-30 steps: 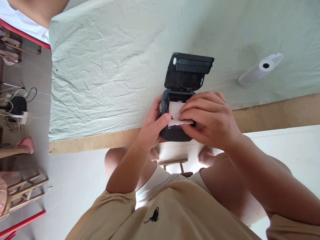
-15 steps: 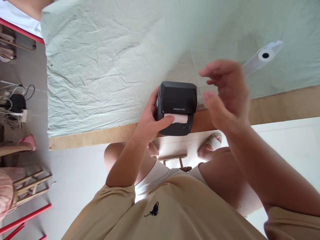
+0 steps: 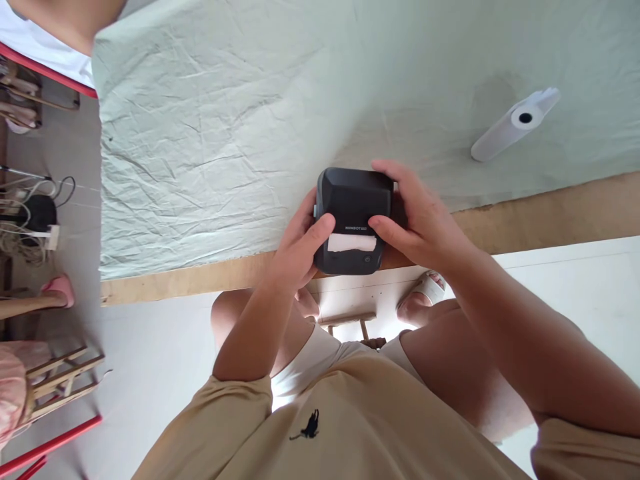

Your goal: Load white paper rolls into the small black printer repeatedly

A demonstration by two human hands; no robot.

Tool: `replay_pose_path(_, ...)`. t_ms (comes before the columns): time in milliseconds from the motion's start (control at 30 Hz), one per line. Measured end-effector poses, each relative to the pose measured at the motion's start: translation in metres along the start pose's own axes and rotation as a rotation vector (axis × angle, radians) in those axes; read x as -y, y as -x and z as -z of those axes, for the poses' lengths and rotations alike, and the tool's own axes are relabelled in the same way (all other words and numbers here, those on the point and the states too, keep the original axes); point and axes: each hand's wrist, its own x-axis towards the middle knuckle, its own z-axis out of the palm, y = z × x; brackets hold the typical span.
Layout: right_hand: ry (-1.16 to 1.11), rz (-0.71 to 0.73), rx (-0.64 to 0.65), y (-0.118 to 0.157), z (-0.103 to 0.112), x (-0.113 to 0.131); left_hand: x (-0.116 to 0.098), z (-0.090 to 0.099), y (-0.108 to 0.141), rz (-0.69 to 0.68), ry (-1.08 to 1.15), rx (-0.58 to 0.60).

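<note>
Paper roll point(image 3: 503, 138) right of printer point(image 3: 356, 199)

The rounded black printer point(image 3: 355, 212) is closed, at the near edge of the surface point(image 3: 200, 193). A white paper strip point(image 3: 351, 243) protrudes toward that edge.

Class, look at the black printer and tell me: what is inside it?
White paper pokes out of the printer, at the near edge of its lid. The lid looks shut, so anything else inside is covered and cannot be seen.
</note>
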Motion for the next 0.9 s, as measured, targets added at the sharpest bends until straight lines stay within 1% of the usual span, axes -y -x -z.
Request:
replay_pose_path(100, 0.076, 0.035, -0.042, 0.002, -0.003, 0.005, 0.002, 0.001, -0.002, -0.028, 0.024, -0.019)
replay_pose_path(200, 0.066, 0.059, -0.078, 0.004, -0.004, 0.008, 0.004, 0.001, -0.004, -0.015, 0.060, -0.049)
replay_pose_path(300, 0.035, 0.102, -0.098, 0.006, -0.001, 0.008, 0.007, 0.002, -0.005, 0.022, 0.078, -0.107)
replay_pose_path(367, 0.035, 0.133, -0.086, 0.006, 0.001, 0.006, 0.010, 0.005, -0.004, 0.032, 0.070, -0.159)
replay_pose_path(433, 0.063, 0.155, -0.073, 0.005, 0.004, 0.003, 0.012, 0.008, -0.004, 0.014, 0.054, -0.210)
replay_pose_path(500, 0.126, 0.169, -0.103, 0.005, 0.006, 0.001, 0.013, 0.009, -0.004, -0.002, 0.039, -0.235)
replay_pose_path(600, 0.242, 0.176, -0.205, 0.006, 0.007, 0.005, 0.010, 0.006, -0.006, 0.012, 0.033, -0.208)
replay_pose_path(700, 0.289, 0.155, -0.290, 0.006, 0.005, 0.020, 0.006, 0.001, -0.007, 0.029, 0.048, -0.153)
replay_pose_path(767, 0.259, 0.131, -0.379, 0.005, 0.003, 0.032, 0.005, 0.000, -0.006, 0.023, 0.051, -0.112)
replay_pose_path(867, 0.124, 0.133, -0.564, 0.000, 0.000, 0.047, 0.006, 0.003, -0.003, 0.013, 0.024, -0.061)
replay_pose_path(900, 0.120, 0.138, -0.590, -0.003, 0.000, 0.050, 0.006, 0.004, -0.002, 0.009, 0.015, -0.051)
